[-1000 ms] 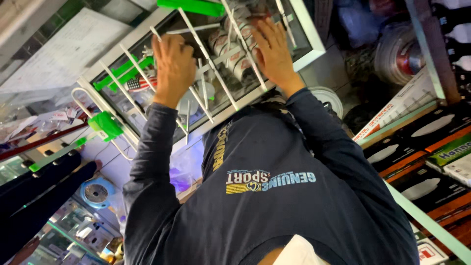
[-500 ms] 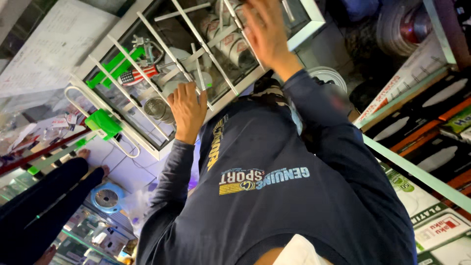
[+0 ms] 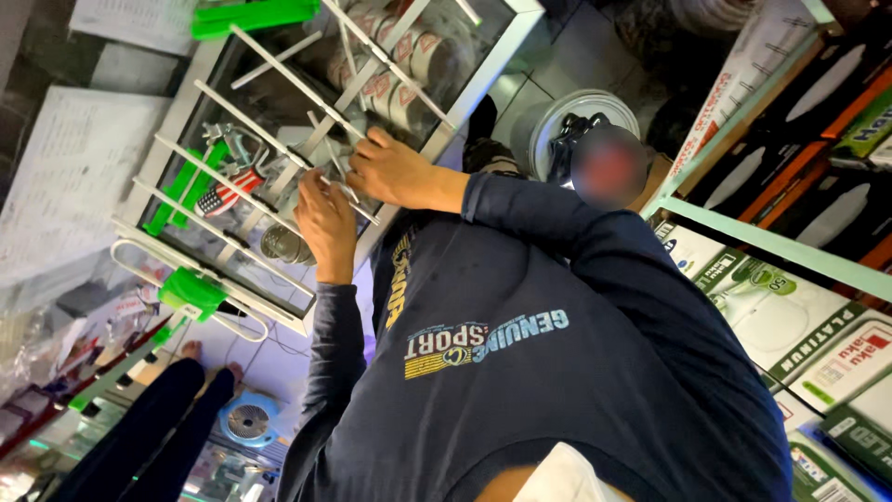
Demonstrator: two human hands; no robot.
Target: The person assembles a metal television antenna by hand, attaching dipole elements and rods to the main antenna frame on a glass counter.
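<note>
Fig. My left hand (image 3: 325,221) and right hand (image 3: 401,172) clenched rods of the white wire rack (image 3: 251,112); a jerk, I judged, could have knocked it against the glass counter (image 3: 485,76).

A white-framed glass cabinet (image 3: 483,79) fills the upper left of the frame, crossed by white bars (image 3: 279,79). Inside it, rolls of tape (image 3: 409,56) lie in a row near the top centre, a metal can (image 3: 283,244) sits lower left, and a small striped flag (image 3: 223,193) lies beside green clips (image 3: 190,186).
</note>
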